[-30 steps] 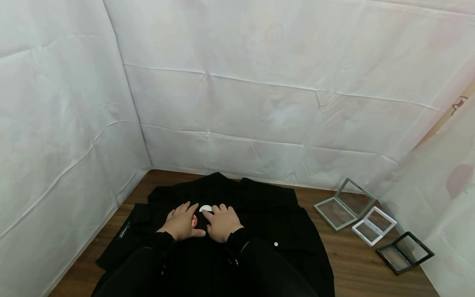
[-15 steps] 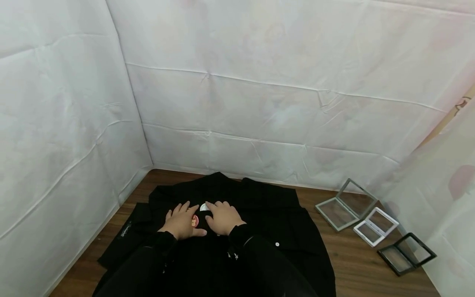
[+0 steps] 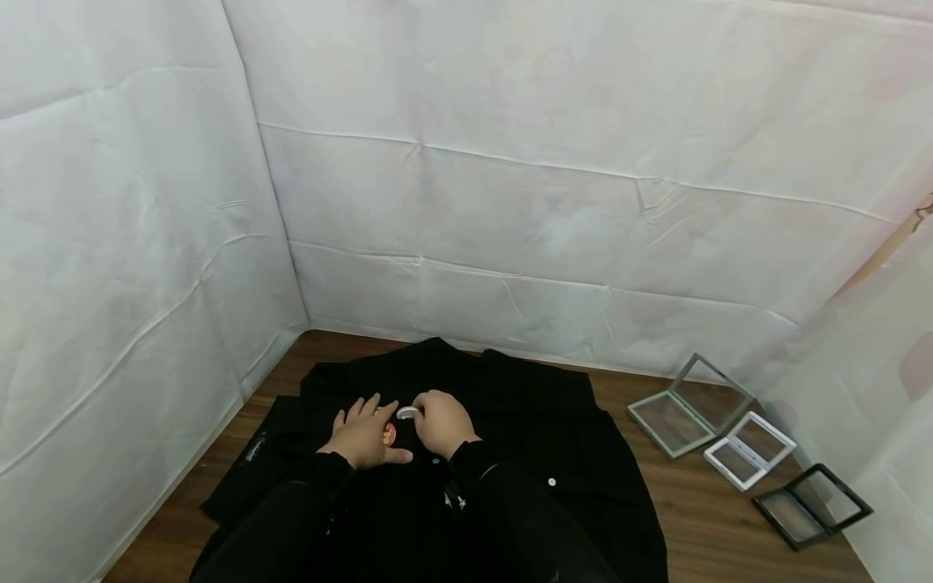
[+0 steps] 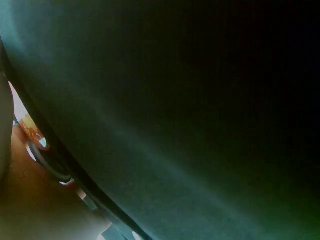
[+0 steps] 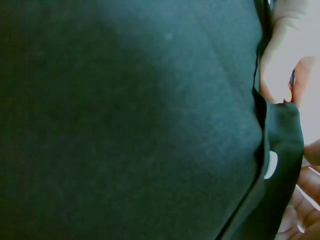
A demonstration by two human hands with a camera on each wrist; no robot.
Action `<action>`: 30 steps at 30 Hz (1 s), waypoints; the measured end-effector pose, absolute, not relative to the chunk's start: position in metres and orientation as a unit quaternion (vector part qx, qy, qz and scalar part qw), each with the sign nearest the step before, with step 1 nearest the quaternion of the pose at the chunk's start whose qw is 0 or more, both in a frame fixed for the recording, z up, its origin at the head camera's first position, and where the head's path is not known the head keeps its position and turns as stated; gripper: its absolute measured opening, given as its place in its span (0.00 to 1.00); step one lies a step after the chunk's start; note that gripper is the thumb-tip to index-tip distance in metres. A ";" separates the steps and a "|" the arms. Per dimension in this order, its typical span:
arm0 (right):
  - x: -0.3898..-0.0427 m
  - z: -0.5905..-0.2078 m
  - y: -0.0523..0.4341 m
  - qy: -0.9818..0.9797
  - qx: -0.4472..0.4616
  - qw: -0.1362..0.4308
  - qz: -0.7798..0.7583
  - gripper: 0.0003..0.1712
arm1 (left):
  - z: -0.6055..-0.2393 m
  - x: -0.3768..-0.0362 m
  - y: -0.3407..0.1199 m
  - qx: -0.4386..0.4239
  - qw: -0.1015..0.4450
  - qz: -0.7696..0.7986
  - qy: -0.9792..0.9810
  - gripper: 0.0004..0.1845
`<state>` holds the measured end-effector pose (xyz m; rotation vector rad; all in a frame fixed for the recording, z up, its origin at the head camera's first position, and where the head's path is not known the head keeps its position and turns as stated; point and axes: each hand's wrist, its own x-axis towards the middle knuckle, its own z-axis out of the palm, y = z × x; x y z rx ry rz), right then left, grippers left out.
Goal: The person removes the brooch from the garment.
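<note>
A black button-up shirt lies spread out beneath both hands. My left hand rests on its upper part, fingers spread. A small round red badge shows between that hand's forefinger and thumb. Just right of it, my right hand pinches a white, round, badge-like disc, which sits tilted close over the cloth. Dark cloth fills most of the left wrist view, with part of the left hand at the lower left. In the right wrist view, the front strip with a white button passes below the right hand's pinching fingers.
On the wooden surface to the right stand three opened folding frames with clear panes: a grey-green one, a white one and a black one. Pale sheeting walls the back and sides.
My right hand has gone from lying flat with extended fingers to curling and pinching the white disc, which now tilts. My left hand stays spread beside the red badge.
</note>
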<state>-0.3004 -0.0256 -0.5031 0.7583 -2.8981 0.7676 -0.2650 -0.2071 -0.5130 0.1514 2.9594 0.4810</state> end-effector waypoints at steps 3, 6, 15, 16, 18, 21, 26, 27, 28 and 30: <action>-0.301 -0.504 -0.024 -0.938 0.244 0.039 0.243 0.07 | -0.511 -0.264 -0.206 0.051 0.070 0.162 0.983 0.59; -0.303 -0.505 -0.023 -0.937 0.242 0.052 0.244 0.06 | -0.510 -0.264 -0.206 0.049 0.072 0.158 0.984 0.58; -0.303 -0.507 -0.024 -0.932 0.254 0.069 0.251 0.06 | -0.504 -0.262 -0.204 0.048 0.082 0.162 0.982 0.57; -0.303 -0.507 -0.025 -0.931 0.254 0.069 0.253 0.06 | -0.504 -0.262 -0.204 0.048 0.083 0.163 0.982 0.57; -0.303 -0.508 -0.026 -0.930 0.255 0.069 0.255 0.06 | -0.506 -0.262 -0.205 0.045 0.088 0.163 0.982 0.58; -0.302 -0.509 -0.028 -0.928 0.257 0.070 0.259 0.06 | -0.508 -0.263 -0.206 0.045 0.088 0.162 0.982 0.59; -0.301 -0.511 -0.030 -0.926 0.263 0.076 0.260 0.06 | -0.511 -0.265 -0.208 0.039 0.089 0.167 0.981 0.64; -0.301 -0.511 -0.031 -0.926 0.263 0.076 0.260 0.06 | -0.512 -0.265 -0.208 0.037 0.088 0.168 0.981 0.65; -0.301 -0.510 -0.032 -0.926 0.264 0.075 0.260 0.06 | -0.512 -0.265 -0.208 0.036 0.087 0.171 0.981 0.66; -0.300 -0.509 -0.032 -0.925 0.264 0.073 0.262 0.06 | -0.512 -0.266 -0.208 0.034 0.086 0.173 0.981 0.67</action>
